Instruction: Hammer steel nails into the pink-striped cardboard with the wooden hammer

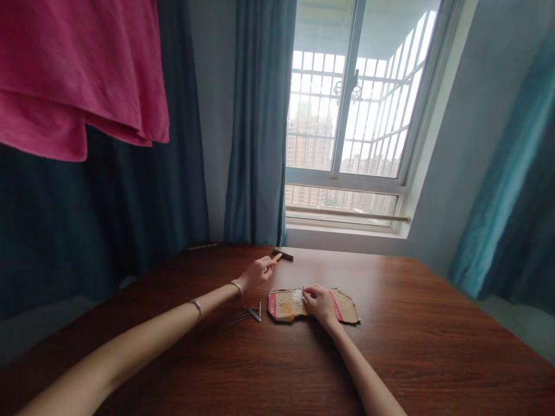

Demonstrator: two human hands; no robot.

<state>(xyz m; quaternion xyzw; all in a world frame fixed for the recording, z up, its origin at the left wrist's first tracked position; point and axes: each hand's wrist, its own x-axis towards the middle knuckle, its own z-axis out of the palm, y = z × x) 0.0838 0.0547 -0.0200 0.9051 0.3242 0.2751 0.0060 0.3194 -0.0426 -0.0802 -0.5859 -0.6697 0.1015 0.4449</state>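
Note:
My left hand (257, 273) is closed around the wooden handle of a hammer (284, 255), whose dark head points toward the window. Between the fingertips of my right hand (318, 301) a thin nail (303, 289) stands upright over a piece of cardboard (284, 305). The cardboard is flat on the table, ragged at its edges, with pink and orange patches and many small holes. Whether the nail's tip has entered the cardboard is hidden by my fingers. Left of the cardboard lie several loose nails (255, 315), below my left hand.
The brown wooden table (260, 370) reaches back to the wall under a window (347, 115). Blue curtains (260, 127) hang behind and at both sides. A pink cloth (82, 75) hangs at the upper left.

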